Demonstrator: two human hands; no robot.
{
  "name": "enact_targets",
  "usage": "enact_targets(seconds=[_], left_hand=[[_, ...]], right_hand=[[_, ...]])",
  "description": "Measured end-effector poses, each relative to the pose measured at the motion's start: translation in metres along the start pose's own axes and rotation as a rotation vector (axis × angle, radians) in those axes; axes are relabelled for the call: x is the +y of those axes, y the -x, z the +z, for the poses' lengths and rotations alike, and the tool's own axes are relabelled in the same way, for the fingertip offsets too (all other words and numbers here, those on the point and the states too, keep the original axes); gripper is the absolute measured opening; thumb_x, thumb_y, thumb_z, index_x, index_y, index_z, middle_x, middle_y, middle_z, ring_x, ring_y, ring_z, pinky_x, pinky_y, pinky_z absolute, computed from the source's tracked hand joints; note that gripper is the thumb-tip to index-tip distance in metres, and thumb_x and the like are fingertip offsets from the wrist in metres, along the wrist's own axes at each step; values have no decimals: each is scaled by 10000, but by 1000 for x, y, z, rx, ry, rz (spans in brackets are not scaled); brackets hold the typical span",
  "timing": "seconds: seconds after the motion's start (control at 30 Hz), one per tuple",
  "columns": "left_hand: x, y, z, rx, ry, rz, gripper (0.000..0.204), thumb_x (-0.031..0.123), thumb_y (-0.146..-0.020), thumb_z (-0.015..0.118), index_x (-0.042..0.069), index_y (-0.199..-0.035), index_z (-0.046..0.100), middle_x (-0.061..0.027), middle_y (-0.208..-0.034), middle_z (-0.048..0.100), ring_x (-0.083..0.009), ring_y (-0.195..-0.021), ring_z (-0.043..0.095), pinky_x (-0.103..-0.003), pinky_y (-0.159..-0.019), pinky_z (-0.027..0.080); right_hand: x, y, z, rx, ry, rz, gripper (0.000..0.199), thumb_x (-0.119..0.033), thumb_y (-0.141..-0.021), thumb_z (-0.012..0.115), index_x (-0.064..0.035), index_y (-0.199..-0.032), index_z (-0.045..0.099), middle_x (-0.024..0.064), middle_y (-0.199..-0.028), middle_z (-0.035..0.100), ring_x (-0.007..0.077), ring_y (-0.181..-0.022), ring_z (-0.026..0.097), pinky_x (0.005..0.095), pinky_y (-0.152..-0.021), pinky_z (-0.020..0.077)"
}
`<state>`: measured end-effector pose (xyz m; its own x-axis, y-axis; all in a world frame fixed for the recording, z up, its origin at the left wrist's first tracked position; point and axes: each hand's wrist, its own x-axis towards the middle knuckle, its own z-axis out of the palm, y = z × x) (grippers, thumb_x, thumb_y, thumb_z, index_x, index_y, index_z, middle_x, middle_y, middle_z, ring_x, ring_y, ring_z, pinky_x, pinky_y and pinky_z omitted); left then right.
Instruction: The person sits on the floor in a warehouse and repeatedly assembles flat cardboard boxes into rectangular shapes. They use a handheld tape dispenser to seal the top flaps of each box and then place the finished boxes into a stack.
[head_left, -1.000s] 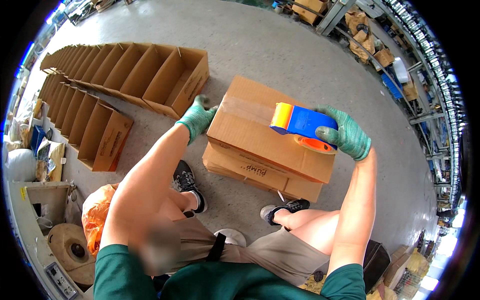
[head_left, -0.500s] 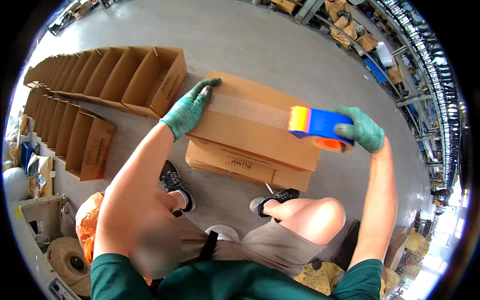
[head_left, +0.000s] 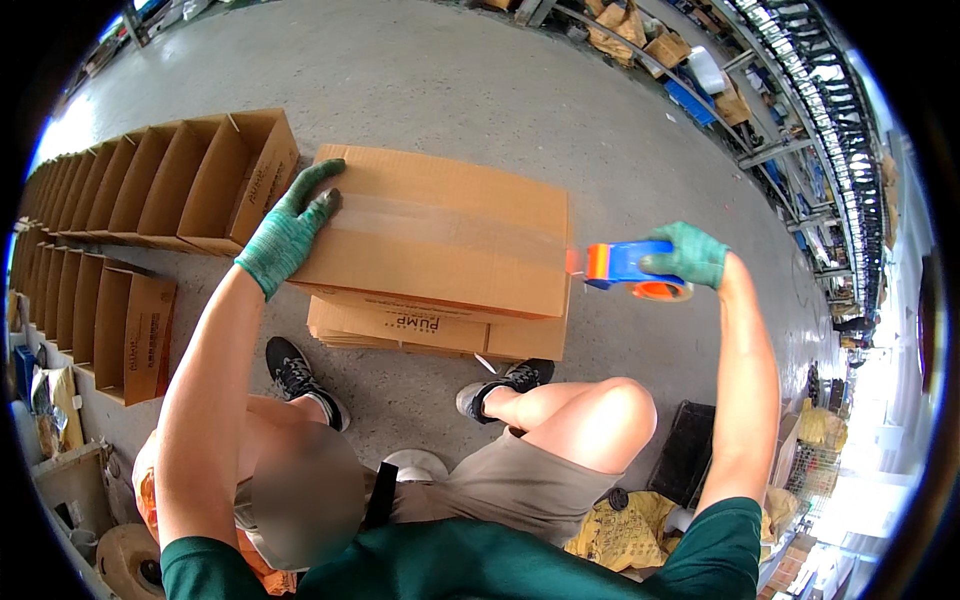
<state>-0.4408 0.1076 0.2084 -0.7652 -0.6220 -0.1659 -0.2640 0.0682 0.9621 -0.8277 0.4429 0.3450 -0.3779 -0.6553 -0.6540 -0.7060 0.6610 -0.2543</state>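
A closed brown cardboard box [head_left: 430, 265] lies in front of me on a stack of flattened cartons [head_left: 460, 333]. Clear tape [head_left: 430, 218] runs lengthwise along the middle of its top. My left hand [head_left: 290, 228], in a green glove, grips the box's left end, with finger and thumb over the top edge. Beyond the right end, my gloved right hand [head_left: 688, 255] is closed around a blue tape dispenser [head_left: 622, 262] with an orange front and an orange roll core. The dispenser's front is beside the box's right edge, where a short piece of tape shows between them.
Two rows of open cardboard boxes [head_left: 215, 180] stand at the left. My feet are on the floor just nearer than the carton stack. A metal rack [head_left: 775, 150] with mixed goods runs along the right. A black crate [head_left: 683, 450] and yellow sacks [head_left: 620, 530] lie near my right leg.
My right hand has drawn the dispenser from above the box top to past its right edge, extending the tape. My left hand stays on the left end. The whole view has shifted.
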Motion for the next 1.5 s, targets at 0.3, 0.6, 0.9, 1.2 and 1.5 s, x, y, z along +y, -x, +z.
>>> enact_targets(seconds=[0.3,0.6,0.9,1.2,1.5], left_hand=[[-4,3,-3,11,-71,7,433,285,-1020,602,204,-1437,516,-76,-1402,553,-199,-1279,485,-340,-1133,364],[2,4,3,-8,-7,-15,463,250,-1007,626,178,-1448,504,-89,-1436,511,-205,-1305,456,-340,-1139,365],[4,5,5,38,-175,43,595,262,-1036,567,224,-1570,309,-178,-1494,464,-281,-1372,430,-386,-1166,320],[-16,-7,1,109,-312,7,575,325,-1062,465,81,-1554,295,-248,-1397,552,-354,-1291,534,-398,-1093,391],[-27,-4,-4,62,-140,-161,558,461,-1066,391,47,-1419,513,-165,-1373,596,-299,-1233,569,-398,-1084,409]], right_hand=[[-104,-14,34,-107,-64,127,515,-394,-856,692,-116,-1289,667,161,-1088,736,303,-988,706,409,-893,541],[-30,-116,193,494,-817,316,413,-423,-994,584,-69,-1189,670,147,-1045,723,226,-954,691,390,-803,542],[17,-137,213,1010,-911,82,327,-144,-979,564,-93,-1300,596,81,-964,726,208,-802,664,353,-771,543],[-323,-144,144,1023,-24,-376,515,-361,-999,500,-97,-1441,488,193,-1521,422,434,-1429,341,538,-1184,282],[-162,-113,134,873,390,5,655,-554,-1033,329,-150,-1549,343,180,-1596,325,411,-1494,240,516,-1232,177]])
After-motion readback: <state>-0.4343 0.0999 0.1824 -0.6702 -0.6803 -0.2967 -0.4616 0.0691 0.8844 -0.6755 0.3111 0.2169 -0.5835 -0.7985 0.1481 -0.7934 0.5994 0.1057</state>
